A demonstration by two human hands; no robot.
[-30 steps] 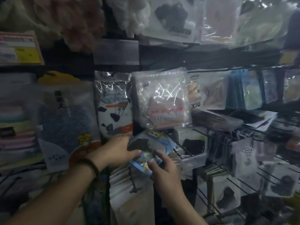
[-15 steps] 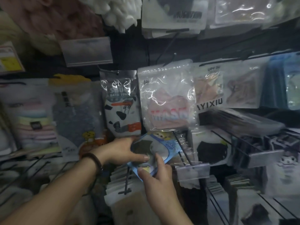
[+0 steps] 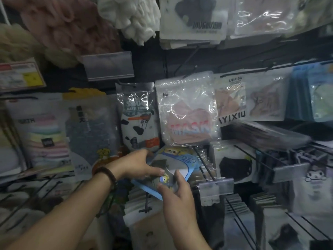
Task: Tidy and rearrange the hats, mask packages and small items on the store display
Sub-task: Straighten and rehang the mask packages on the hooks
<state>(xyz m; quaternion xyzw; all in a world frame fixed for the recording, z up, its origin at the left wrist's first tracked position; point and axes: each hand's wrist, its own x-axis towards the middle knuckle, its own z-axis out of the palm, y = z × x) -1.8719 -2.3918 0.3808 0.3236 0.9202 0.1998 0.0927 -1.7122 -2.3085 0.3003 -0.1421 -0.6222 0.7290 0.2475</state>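
Observation:
A blue-edged mask package [image 3: 177,162] with small cartoon figures sits tilted between both hands, low in the middle of the display. My left hand [image 3: 137,166] grips its upper left side, thumb on the front. My right hand [image 3: 175,190] pinches its lower right corner from below. Just above hangs a clear pouch with a pink mask marked MASK [image 3: 187,112]. To its left hangs a cow-patterned bath towel pack [image 3: 137,116]. A black mask pack [image 3: 232,161] hangs to the right.
Wire pegs [image 3: 203,159] with a clear price tag holder [image 3: 216,186] jut out right of my hands. Stacked white packs [image 3: 142,210] sit below. Fluffy pink and white items [image 3: 72,24] hang at top left. More packages fill both sides.
The view has shifted slightly down and left. Both hands still hold the blue package, which sits a bit lower and more tilted, with my right hand moved under its corner.

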